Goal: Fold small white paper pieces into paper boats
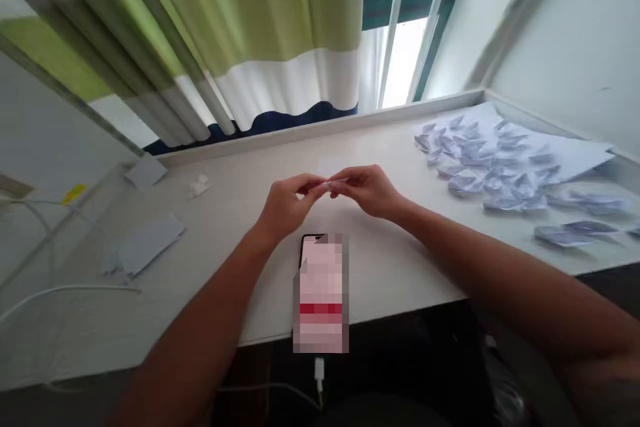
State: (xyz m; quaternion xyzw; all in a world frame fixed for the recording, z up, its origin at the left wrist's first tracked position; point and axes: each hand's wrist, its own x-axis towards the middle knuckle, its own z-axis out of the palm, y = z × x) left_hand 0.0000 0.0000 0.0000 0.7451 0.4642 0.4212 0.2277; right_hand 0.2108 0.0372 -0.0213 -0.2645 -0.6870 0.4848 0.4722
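Observation:
Both hands meet above the middle of the white table, pinching one small folded piece of white paper (329, 183). My left hand (291, 205) grips its left end between thumb and fingertips. From the other side, my right hand (369, 188) holds it with thumb and forefinger. Most of the paper is hidden by the fingers, so its folded shape cannot be made out. A phone (321, 293) with a blurred-out screen lies just below my hands, at the table's front edge.
Many folded paper pieces (493, 160) lie heaped on large white sheets (575, 147) at the right. A stack of paper (150, 243), a crumpled scrap (199, 185) and a white cable (75, 288) are on the left. Curtains (260, 20) hang behind the table's raised back edge (280, 137).

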